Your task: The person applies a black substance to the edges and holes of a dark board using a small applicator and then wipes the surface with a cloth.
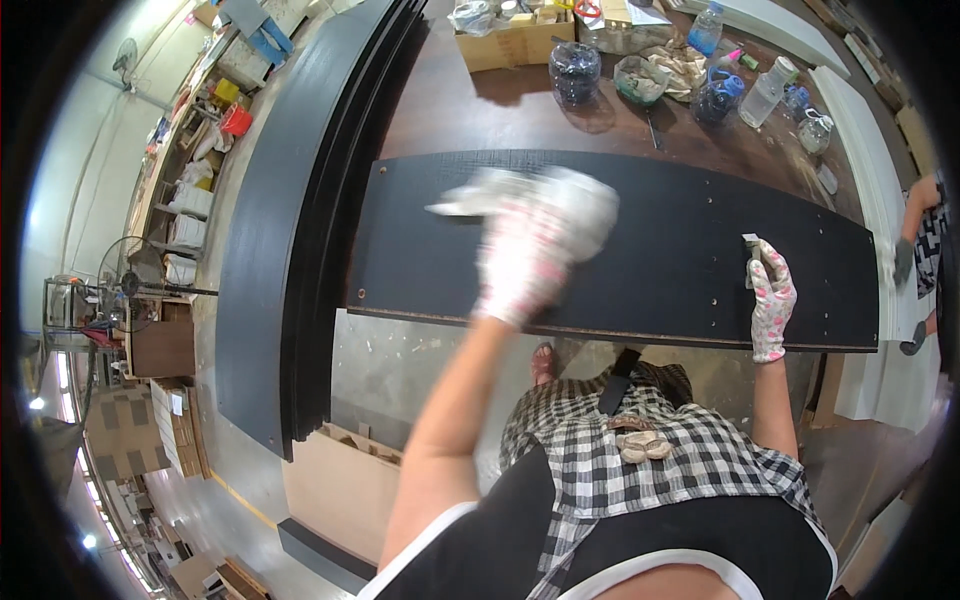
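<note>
A long black board (650,250) with small holes lies across the table in front of me. My left hand (522,262), in a white glove with pink marks, is over the left half of the board, blurred by motion. Bunched in it is a white cloth (588,205), which spreads over the board's surface. Toward the board's right end, my right hand (772,300), gloved in white with pink spots, is closed around a small scraper (751,241). The pale flat tip of that tool sticks out beyond the fingers; most of its handle is hidden.
Stacked dark boards (285,230) stand along the left. At the table's back are a cardboard box (515,45), a dark plastic container (575,75) and several bottles (768,92). White panels (865,190) line the right side, where another person's gloved hand (903,262) shows.
</note>
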{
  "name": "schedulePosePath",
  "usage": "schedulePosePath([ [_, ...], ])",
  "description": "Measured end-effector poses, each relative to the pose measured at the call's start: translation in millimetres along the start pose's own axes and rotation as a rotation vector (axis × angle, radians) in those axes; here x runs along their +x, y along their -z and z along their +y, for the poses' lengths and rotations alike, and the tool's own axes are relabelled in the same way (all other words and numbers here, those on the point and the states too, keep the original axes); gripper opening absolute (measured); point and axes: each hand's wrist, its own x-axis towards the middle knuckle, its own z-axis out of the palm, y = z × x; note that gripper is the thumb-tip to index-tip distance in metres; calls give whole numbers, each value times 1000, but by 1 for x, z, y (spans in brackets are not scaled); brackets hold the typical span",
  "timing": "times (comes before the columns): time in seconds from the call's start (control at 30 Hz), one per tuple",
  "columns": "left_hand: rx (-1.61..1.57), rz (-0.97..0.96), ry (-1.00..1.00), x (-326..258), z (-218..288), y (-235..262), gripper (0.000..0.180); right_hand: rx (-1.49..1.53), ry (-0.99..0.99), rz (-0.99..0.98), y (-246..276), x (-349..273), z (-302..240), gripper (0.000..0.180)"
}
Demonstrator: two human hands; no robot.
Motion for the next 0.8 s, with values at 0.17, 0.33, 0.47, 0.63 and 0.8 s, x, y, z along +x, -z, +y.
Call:
schedulePosePath([
  [0.17,-275,-140,57,43,22,17,46,-40,-9,131,31,3,-15,33],
  [0.33,95,35,41,85,-77,-23,47,-1,-88,304,33,-9,-26,33],
  [0.47,-446,-117,-246,153,96,-66,22,-24,-172,350,55,-26,-22,32],
  [0.63,-610,-381,-600,114,206,-35,31,-167,-209,501,86,-46,-47,30],
  [0.8,-311,16,-311,157,110,-74,51,-99,-208,656,109,-81,-38,28],
])
